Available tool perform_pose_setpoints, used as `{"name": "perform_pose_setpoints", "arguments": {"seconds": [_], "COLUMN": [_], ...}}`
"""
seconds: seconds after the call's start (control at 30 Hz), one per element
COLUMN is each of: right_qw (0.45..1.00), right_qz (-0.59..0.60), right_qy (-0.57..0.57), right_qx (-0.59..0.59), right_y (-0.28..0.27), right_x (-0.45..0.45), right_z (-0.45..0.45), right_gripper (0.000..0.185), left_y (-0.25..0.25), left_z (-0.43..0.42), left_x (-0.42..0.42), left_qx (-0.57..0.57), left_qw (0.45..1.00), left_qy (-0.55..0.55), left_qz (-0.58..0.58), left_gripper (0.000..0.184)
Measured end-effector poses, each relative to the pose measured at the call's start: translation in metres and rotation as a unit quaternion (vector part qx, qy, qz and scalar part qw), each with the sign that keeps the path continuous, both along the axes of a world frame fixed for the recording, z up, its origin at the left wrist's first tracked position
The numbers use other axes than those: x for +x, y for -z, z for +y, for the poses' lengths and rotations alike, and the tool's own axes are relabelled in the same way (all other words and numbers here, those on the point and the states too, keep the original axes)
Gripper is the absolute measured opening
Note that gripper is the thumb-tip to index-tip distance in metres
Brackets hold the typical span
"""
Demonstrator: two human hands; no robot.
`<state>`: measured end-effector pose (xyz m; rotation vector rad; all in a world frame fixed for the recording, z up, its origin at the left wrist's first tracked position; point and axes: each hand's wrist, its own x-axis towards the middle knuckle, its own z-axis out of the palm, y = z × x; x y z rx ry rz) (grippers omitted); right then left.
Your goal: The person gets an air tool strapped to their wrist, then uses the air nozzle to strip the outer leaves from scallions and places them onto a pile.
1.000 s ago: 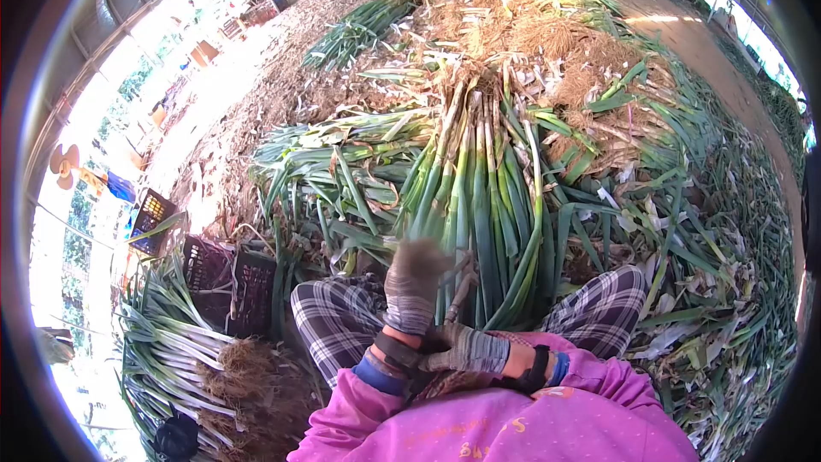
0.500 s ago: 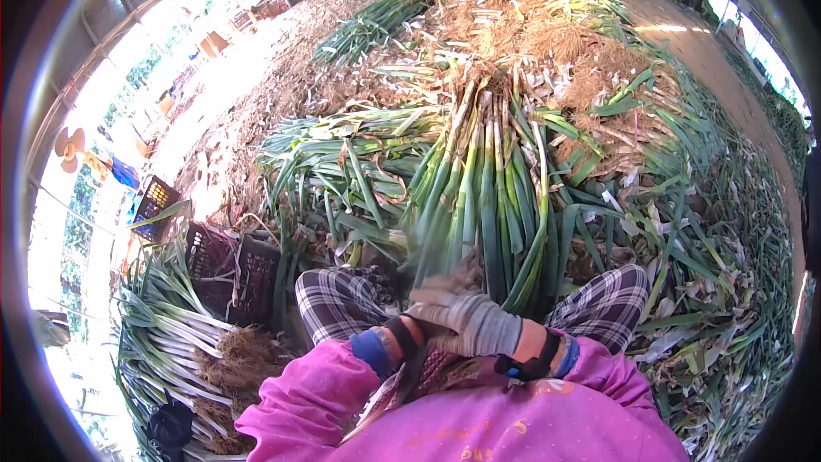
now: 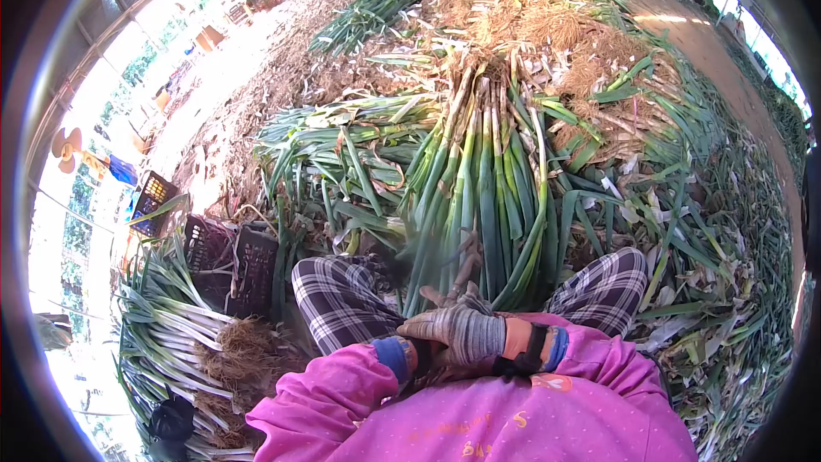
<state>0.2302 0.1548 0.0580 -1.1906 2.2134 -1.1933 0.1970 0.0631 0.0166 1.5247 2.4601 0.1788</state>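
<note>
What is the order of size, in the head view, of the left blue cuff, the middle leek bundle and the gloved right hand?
1. Middle leek bundle
2. Gloved right hand
3. Left blue cuff

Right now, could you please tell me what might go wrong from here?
The gloved right hand sits close to the left wristband, which might snag the glove. The fanned green bundle reaches between the knees, so its leaves could be crushed if they close.
</note>
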Motion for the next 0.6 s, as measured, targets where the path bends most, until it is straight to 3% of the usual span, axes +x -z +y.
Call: {"name": "perform_pose_setpoints", "arguments": {"seconds": [0.07,0.17,0.2,0.3,0.37,0.47,0.57,0.6], "right_qw": [0.987,0.977,0.949,0.921,0.930,0.944,0.929,0.917], "right_qz": [0.120,0.169,0.213,-0.043,-0.054,-0.097,-0.202,-0.226], "right_qy": [0.025,0.120,0.225,0.374,0.356,0.316,0.292,0.305], "right_qx": [0.109,0.039,-0.055,-0.095,-0.068,0.021,-0.106,-0.117], "right_y": [-0.009,-0.030,-0.015,-0.025,-0.025,-0.020,-0.013,-0.016], "right_x": [-0.003,-0.020,-0.028,-0.018,-0.012,-0.002,0.001,-0.002], "right_z": [0.003,0.005,0.006,0.031,0.032,0.023,0.006,0.002], "right_gripper": [0.065,0.061,0.052,0.038,0.035,0.041,0.040,0.032], "left_y": [0.001,0.003,0.003,0.001,-0.007,-0.014,-0.025,-0.033], "left_z": [0.003,0.003,0.003,-0.003,-0.003,-0.002,0.005,0.011], "left_x": [-0.014,-0.042,-0.051,-0.078,-0.094,-0.108,-0.096,-0.091], "left_qx": [-0.014,-0.049,-0.068,-0.133,-0.169,-0.200,-0.125,-0.160], "left_qw": [1.000,0.996,0.993,0.975,0.950,0.946,0.961,0.954], "left_qy": [-0.019,-0.064,-0.087,-0.177,-0.262,-0.255,-0.232,-0.248], "left_qz": [0.011,0.033,0.037,0.033,-0.008,0.008,0.082,0.061], "left_gripper": [0.032,0.034,0.034,0.036,0.025,0.022,0.039,0.032]}}
